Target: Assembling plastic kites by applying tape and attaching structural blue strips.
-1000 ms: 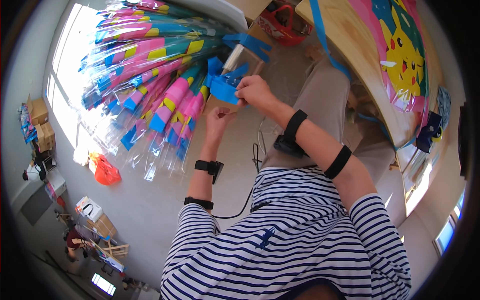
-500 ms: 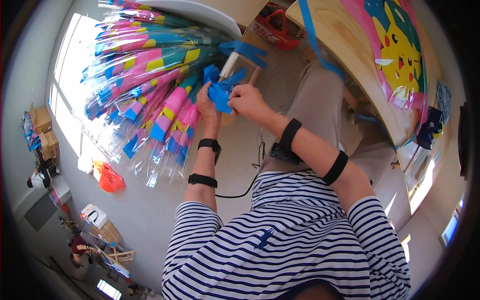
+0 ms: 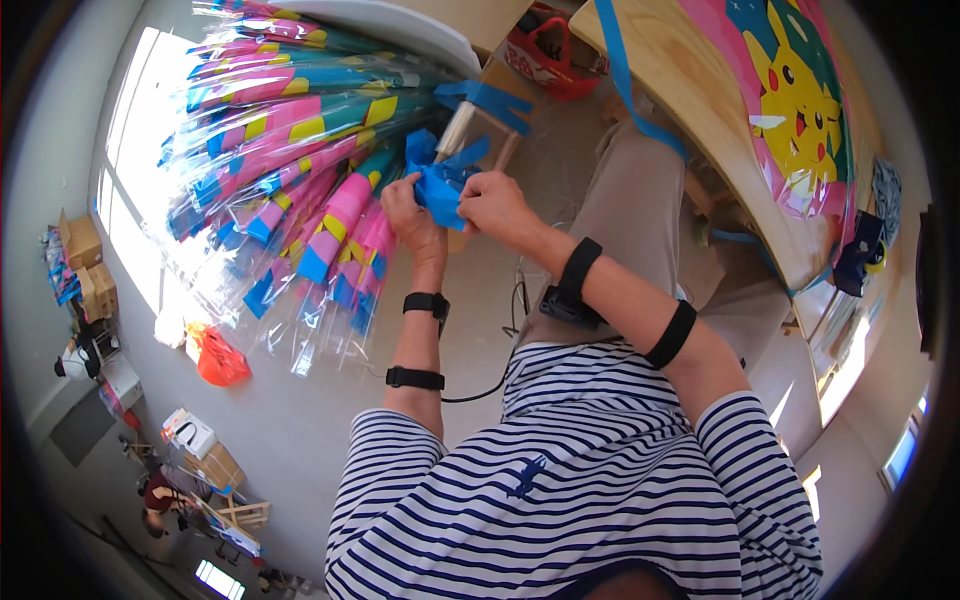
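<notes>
Both my hands work at a blue fabric strip (image 3: pixel 440 192), bunched and knotted at the gathered end of a long rolled bundle. My left hand (image 3: pixel 415 218) pinches the strip's left side, its fingers partly hidden by the cloth. My right hand (image 3: pixel 497 208) grips the strip's right edge between thumb and fingertips. Fanned out to the left lie several rolled bundles (image 3: pixel 320 120) of pink, blue, yellow and green sheet in clear film. A second blue strip (image 3: pixel 485 103) is tied around the ends just beyond my hands, beside a pale bar (image 3: pixel 457 130).
On the right, a wooden table (image 3: pixel 660 60) holds a colourful film sheet (image 3: pixel 800 110) with a yellow cartoon figure. A blue ribbon (image 3: pixel 622 70) hangs over its edge. A red bag (image 3: pixel 555 60) stands beyond; an orange bag (image 3: pixel 215 355) lies left. Another person (image 3: pixel 160 495) is at far lower left.
My left hand has turned slightly and its forearm has shifted a little right. My right hand stays almost where it was, and the blue strip has moved only slightly.
</notes>
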Tool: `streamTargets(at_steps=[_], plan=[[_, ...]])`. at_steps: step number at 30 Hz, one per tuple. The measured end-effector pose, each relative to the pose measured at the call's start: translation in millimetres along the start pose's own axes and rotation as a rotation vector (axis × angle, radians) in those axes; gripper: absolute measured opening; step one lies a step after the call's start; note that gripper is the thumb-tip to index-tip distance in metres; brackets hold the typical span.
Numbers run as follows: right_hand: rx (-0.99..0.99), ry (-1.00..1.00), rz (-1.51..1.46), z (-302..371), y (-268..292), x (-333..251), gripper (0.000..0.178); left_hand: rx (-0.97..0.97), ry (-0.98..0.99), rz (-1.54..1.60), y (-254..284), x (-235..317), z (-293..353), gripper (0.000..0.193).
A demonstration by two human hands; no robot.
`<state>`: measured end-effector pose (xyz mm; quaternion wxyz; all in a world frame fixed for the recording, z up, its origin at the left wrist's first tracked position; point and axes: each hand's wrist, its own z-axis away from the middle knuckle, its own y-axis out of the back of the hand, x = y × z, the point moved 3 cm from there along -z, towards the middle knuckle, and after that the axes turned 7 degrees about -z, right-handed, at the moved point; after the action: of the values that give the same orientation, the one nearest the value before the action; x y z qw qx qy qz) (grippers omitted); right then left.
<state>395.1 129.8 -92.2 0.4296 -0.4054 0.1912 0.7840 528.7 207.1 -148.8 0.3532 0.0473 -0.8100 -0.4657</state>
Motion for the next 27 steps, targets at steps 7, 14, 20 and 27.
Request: streamTargets(at_steps=[7,14,20,27], plan=[[0.012,0.015,-0.095,0.1,8.9,3.3,0.005,-0.089,-0.042,0.093,4.6,9.6,7.3,0.021],[0.137,-0.01,0.059,-11.2,33.9,5.9,0.041,-0.104,-0.046,0.142,14.4,20.9,13.7,0.019],[0.102,0.024,0.159,-29.8,13.9,22.4,0.065,-0.096,-0.063,0.116,18.5,24.6,14.6,0.017],[-0.021,-0.131,-0.029,-24.5,-1.4,35.6,0.019,-0.149,-0.113,0.1,23.6,25.5,20.0,0.024]])
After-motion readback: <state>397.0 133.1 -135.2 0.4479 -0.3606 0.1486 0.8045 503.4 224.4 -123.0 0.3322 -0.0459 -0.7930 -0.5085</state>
